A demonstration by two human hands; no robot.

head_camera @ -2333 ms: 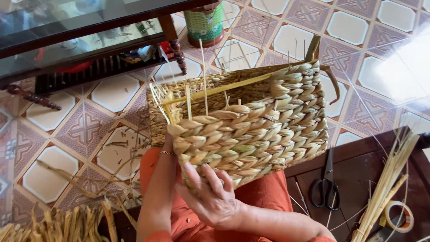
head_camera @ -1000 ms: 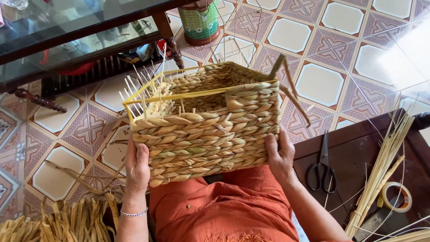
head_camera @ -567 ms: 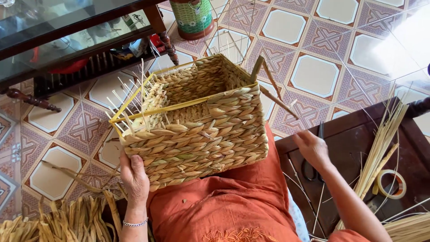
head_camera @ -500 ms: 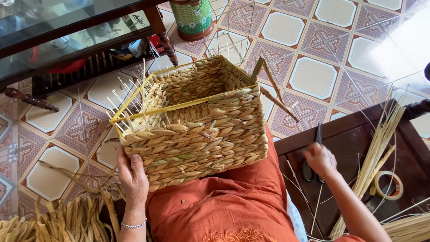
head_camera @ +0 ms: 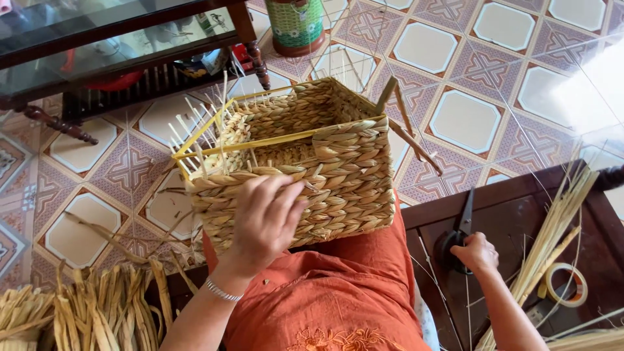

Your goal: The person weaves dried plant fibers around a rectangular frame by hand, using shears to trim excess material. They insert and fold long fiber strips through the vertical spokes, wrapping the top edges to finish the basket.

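A rectangular woven straw basket with a yellow frame and upright pale stakes rests on my lap, over an orange garment. My left hand lies flat against the basket's near woven wall, fingers spread, steadying it. My right hand is down at the right on a dark wooden surface, fingers closed around the handles of black scissors, whose blades point away from me.
A roll of tape and long pale reeds lie on the dark wooden surface at right. Bundles of dried straw lie at lower left. A glass-topped table and a green container stand on the tiled floor.
My right hand left the basket's side and went down right to the scissors. My left hand shifted from the basket's lower left corner onto its front wall. The basket tilted slightly.
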